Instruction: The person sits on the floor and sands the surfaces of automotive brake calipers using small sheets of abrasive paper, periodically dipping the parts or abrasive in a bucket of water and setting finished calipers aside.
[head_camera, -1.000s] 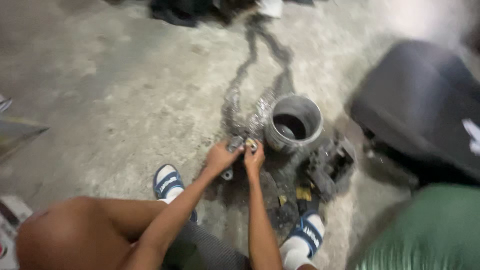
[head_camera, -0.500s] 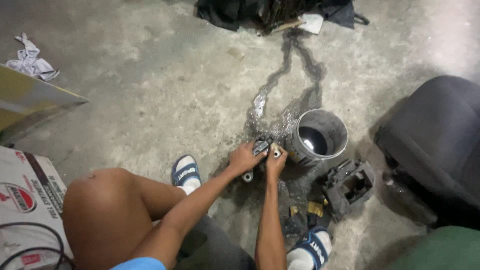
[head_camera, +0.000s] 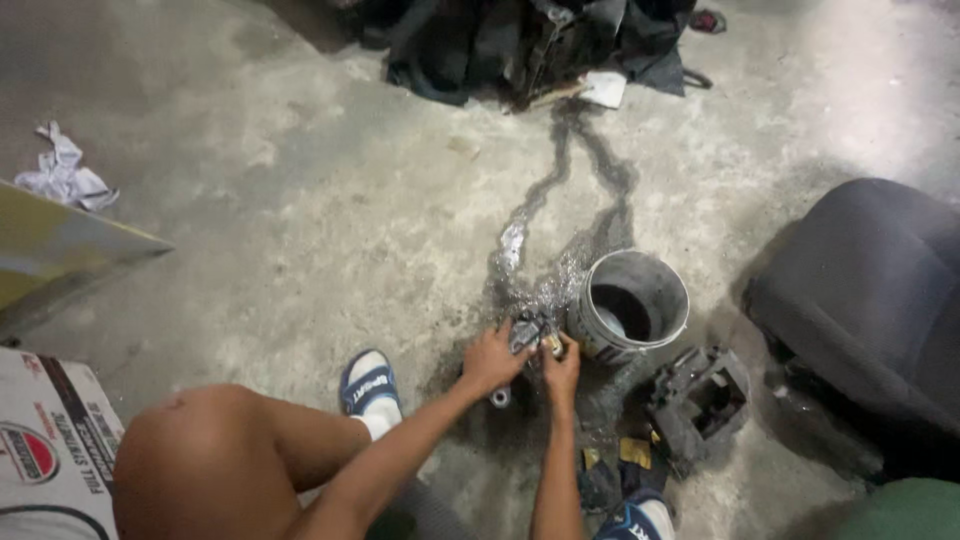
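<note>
View shifted; both hands (head_camera: 525, 362) still grip small metal part (head_camera: 527, 333) w/ closed fingers.

- An oil-stained concrete floor (head_camera: 300, 220) is pointing to a repair garage.
- A greasy metal part (head_camera: 700, 400), bucket (head_camera: 630, 305) and removed car seat (head_camera: 870, 310) are lying about.

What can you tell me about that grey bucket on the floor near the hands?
The bucket is a round, grey, grimy container, plastic or metal by its look, with a light rim. It stands on the wet concrete floor, tilted a little so its open mouth faces the camera. Inside it is dark, with what may be some liquid low down. A wet trail runs up the floor from beside it. The right hand works close to its near-left side; whether they touch cannot be told.
</note>
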